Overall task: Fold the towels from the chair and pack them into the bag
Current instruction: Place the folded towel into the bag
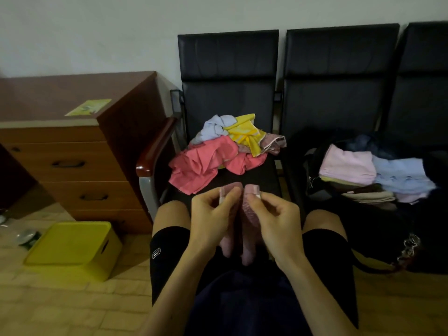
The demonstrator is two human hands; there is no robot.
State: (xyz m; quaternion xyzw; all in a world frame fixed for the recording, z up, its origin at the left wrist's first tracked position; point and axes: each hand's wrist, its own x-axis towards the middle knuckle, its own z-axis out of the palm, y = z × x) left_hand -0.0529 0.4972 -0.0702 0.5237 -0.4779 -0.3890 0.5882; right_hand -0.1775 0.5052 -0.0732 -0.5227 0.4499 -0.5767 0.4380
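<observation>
Head view. Just in front of the chair (228, 69) seat edge, above the lap (242, 294): left hand (213, 214) pinching one banded corner of a pink towel (248, 209) between thumb and forefinger, right hand (271, 214) pinching the other corner likewise, remaining fingers loosely curled. Corners held close together, cloth hanging from them in two lobes toward the lap. By the look of it, mid-fold, at the matching of corners.

To do it well: bring the two corners flush, band on band, before letting anything go. Keep the pinches light and right at the tips, for aligned rather than bunched edges. Give a small shake to drop the hanging cloth straight, then lay it flat on the lap and smooth from the fold outward. Fold again down to roughly the footprint of the stacks already packed.

On the chair seat: an unfolded heap of coral towel (201, 163), yellow towel (244, 132) and pale blue towel (213, 128), with a mauve towel (271, 141) at its right edge. Right of the chair, on the neighbouring seat: black bag (378, 226) lying open, holding a folded pink stack (346, 166) and a folded blue stack (402, 175) side by side.
</observation>
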